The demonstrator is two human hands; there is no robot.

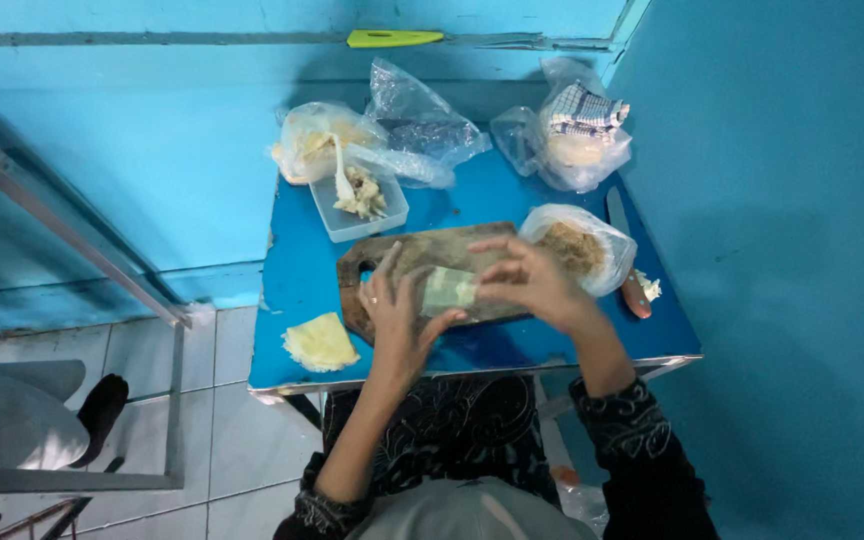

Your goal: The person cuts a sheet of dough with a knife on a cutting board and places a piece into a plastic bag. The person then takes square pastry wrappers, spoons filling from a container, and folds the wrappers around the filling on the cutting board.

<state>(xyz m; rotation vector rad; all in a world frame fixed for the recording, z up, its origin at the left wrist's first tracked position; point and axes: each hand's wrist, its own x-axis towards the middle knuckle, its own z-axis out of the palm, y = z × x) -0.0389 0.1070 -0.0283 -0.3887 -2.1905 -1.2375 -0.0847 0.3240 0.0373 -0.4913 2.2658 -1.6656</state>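
Both hands meet over a dark wooden cutting board [382, 255] on a small blue table [302, 270]. My left hand [397, 315] and my right hand [527, 280] pinch a pale, thin, folded wrapper [449, 290] between them, just above the board. A ring sits on a finger of the left hand. What lies inside the wrapper is hidden.
A stack of pale yellow sheets [321, 342] lies at the table's front left. A clear tub with filling and a spoon [359, 200] stands behind the board. Plastic bags [572, 135] crowd the back; one with brown shreds [582, 248] sits right. A knife [630, 265] lies along the right edge.
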